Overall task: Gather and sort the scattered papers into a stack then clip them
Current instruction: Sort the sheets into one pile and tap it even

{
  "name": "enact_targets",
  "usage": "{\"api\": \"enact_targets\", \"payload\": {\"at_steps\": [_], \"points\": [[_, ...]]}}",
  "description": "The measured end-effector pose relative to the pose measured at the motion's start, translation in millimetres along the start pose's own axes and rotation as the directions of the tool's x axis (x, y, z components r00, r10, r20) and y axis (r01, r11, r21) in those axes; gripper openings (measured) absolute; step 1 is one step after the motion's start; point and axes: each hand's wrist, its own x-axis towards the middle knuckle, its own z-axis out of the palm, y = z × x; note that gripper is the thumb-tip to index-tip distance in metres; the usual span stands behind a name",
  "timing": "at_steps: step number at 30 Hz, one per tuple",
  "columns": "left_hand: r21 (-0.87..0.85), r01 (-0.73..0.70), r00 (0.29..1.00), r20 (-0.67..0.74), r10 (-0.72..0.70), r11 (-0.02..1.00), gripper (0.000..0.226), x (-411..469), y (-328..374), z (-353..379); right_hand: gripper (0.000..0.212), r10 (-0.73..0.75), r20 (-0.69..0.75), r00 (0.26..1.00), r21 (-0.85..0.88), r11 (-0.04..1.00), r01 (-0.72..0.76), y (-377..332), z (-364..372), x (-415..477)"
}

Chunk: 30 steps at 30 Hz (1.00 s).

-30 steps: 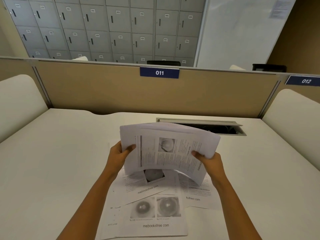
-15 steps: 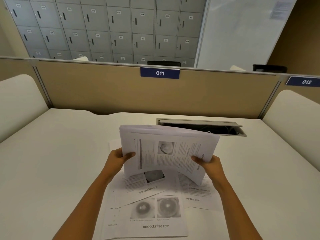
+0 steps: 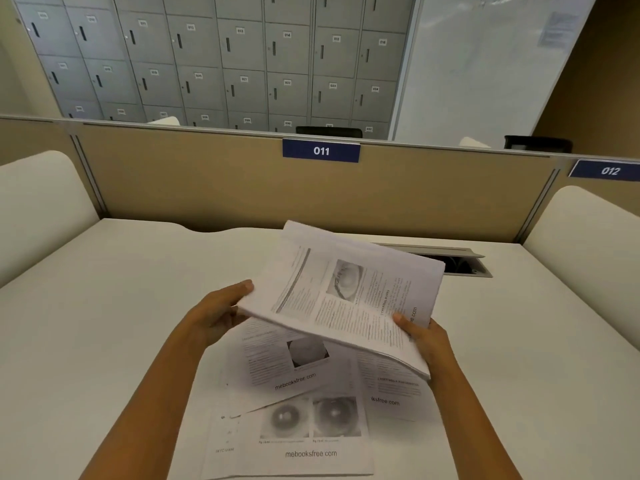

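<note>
Since the earlier frames the held stack of papers [image 3: 349,299] has tilted, its left end now lifted and turned toward the partition, and the view has drawn closer to the desk. Right hand [image 3: 424,336] grips the stack's near right corner, thumb on the top sheet, fingers closed underneath. Left hand [image 3: 216,315] is at the stack's left edge, thumb tip touching the edge, fingers curled loosely below; whether it actually pinches the paper can't be told. Stack is held above the white desk [image 3: 104,323], clear of the surface, top page showing text and an eye photo. Below it three loose printed sheets lie flat, overlapping: one with a single round photo [image 3: 291,362], one with two eye photos [image 3: 304,434] nearest the person, one mostly text [image 3: 391,393] on the right, partly under the held stack. Behind the stack, an open cable tray [image 3: 457,261] in the desk. Tan partition [image 3: 207,181] at back carries an "011" label [image 3: 321,151]; grey lockers [image 3: 214,60] beyond.
</note>
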Motion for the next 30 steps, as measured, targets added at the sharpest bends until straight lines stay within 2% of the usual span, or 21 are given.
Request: {"api": "enact_targets", "payload": {"at_steps": [2,5,7,10,14,19,21,23,24,25,27,30], "points": [[-0.194,-0.053,0.998,-0.051,0.044,0.98,0.029,-7,-4,15,0.044,-0.012,-0.064,0.998,0.055,0.998,0.016,5,12,-5],[-0.374,-0.137,0.991,-0.058,0.124,0.917,0.049,-20,-13,49,0.046,-0.017,-0.159,0.987,0.156,0.987,0.042,14,39,-16],[-0.333,-0.158,0.987,-0.037,0.155,0.93,0.052,-29,-22,75,0.047,0.01,-0.21,0.978,0.218,0.975,0.037,21,60,-22],[-0.157,-0.22,0.974,-0.091,0.208,0.963,0.031,-35,-42,105,0.05,0.024,-0.274,0.961,0.228,0.973,0.041,32,86,-32],[-0.169,-0.177,0.961,-0.243,0.133,0.97,0.036,-32,-52,110,0.055,0.081,-0.302,0.95,0.293,0.956,0.011,43,101,-38],[-0.162,-0.167,0.968,-0.216,0.13,0.973,0.036,-28,-42,91,0.042,0.089,-0.141,0.986,0.349,0.936,-0.035,44,90,-35],[-0.165,-0.163,0.971,-0.2,0.129,0.973,0.035,-26,-35,79,0.05,0.057,-0.102,0.993,0.405,0.914,-0.011,38,77,-32],[-0.132,-0.155,0.978,-0.157,0.134,0.979,0.034,-23,-29,65,0.072,-0.008,-0.059,0.998,0.404,0.914,0.031,29,61,-26],[-0.112,-0.149,0.984,-0.119,0.136,0.982,0.035,-22,-26,57,0.08,-0.034,-0.021,0.999,0.353,0.935,0.04,24,51,-23],[-0.085,-0.143,0.988,-0.071,0.137,0.986,0.036,-21,-23,50,0.074,-0.053,0.039,0.998,0.275,0.961,0.04,18,43,-19],[-0.006,-0.132,0.991,0.036,0.132,0.991,0.037,-21,-18,38,0.047,-0.039,0.196,0.98,0.103,0.995,0.019,4,31,-15],[0.095,-0.12,0.981,0.167,0.103,0.988,0.032,-24,-16,33,0.041,0.055,0.39,0.919,-0.035,0.998,-0.044,-10,26,-13]]}}
